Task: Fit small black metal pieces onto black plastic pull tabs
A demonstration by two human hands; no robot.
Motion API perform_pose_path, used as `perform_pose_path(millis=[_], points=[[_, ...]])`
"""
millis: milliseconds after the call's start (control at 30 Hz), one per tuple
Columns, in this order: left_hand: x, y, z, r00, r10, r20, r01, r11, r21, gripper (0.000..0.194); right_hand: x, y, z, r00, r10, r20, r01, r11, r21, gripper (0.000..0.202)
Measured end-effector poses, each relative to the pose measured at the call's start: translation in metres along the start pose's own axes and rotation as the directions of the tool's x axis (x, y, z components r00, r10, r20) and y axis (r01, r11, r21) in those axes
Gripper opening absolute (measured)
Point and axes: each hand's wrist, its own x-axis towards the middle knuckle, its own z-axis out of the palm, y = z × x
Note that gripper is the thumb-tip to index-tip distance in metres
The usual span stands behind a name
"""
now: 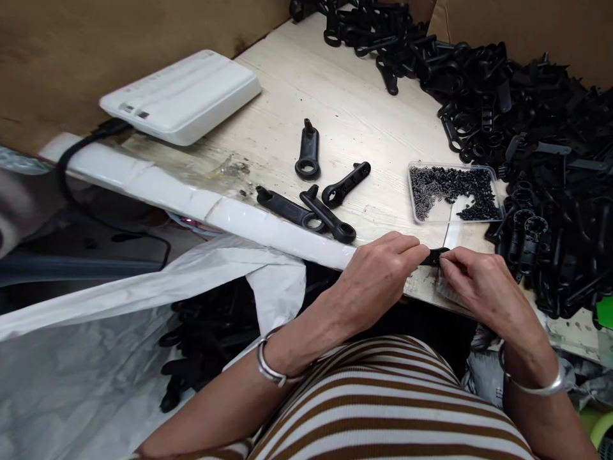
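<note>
A black plastic part point(435, 257) lies between my two hands at the table's front edge. My left hand point(383, 275) is wrapped round its left end. The fingers of my right hand point(472, 278) are pinched at its right end; whatever small thing is between them is hidden. Just beyond, a clear tray point(412, 211) holds small black pieces point(479, 185) and tiny metallic ones point(420, 195). Several black handle-like parts lie left of my hands, one upright in view point(308, 150) and one slanted point(345, 185).
A heap of black parts point(565, 166) covers the right and back of the table point(373, 121). A white box point(182, 96) with a black cable point(64, 172) sits at the left. White padding point(215, 211) runs along the front edge. Below hangs a white bag point(71, 377) beside more black parts.
</note>
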Motion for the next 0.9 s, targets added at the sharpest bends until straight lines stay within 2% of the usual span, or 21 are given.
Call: perform_pose_path(millis=[67,300,400,533,733,833,900], points=[[0.000,0.000,-0.002,0.999,0.002,0.040,-0.002,1.000,0.015,0.022,0.002,0.004,-0.001,1.000,0.021,0.004,-0.021,0.999,0.043,0.026],[0.001,0.000,-0.004,0.992,0.009,0.123,-0.016,0.998,0.056,0.026,-0.002,-0.004,0.008,0.992,0.035,-0.119,-0.049,0.992,-0.120,0.026],[0.001,0.000,-0.005,0.989,0.007,0.149,-0.015,0.998,0.054,0.027,-0.002,-0.003,0.006,0.992,0.057,-0.110,-0.063,0.997,-0.048,0.025],[0.002,0.000,-0.006,0.987,0.010,0.159,-0.020,0.998,0.059,0.026,-0.001,0.004,0.001,0.995,0.088,-0.040,-0.083,0.989,0.123,0.025],[0.000,-0.001,-0.003,0.996,0.036,0.087,-0.039,0.999,0.034,0.028,-0.003,0.011,0.000,0.989,0.145,0.003,-0.141,0.953,0.267,0.027],[-0.001,-0.001,-0.002,0.995,0.092,-0.027,-0.090,0.995,0.047,0.028,-0.007,0.018,0.003,0.974,0.221,-0.055,-0.186,0.912,0.367,0.028],[0.000,0.000,0.000,0.976,0.186,-0.115,-0.170,0.975,0.141,0.027,-0.011,0.023,0.006,0.958,0.266,-0.106,-0.199,0.884,0.422,0.028]])
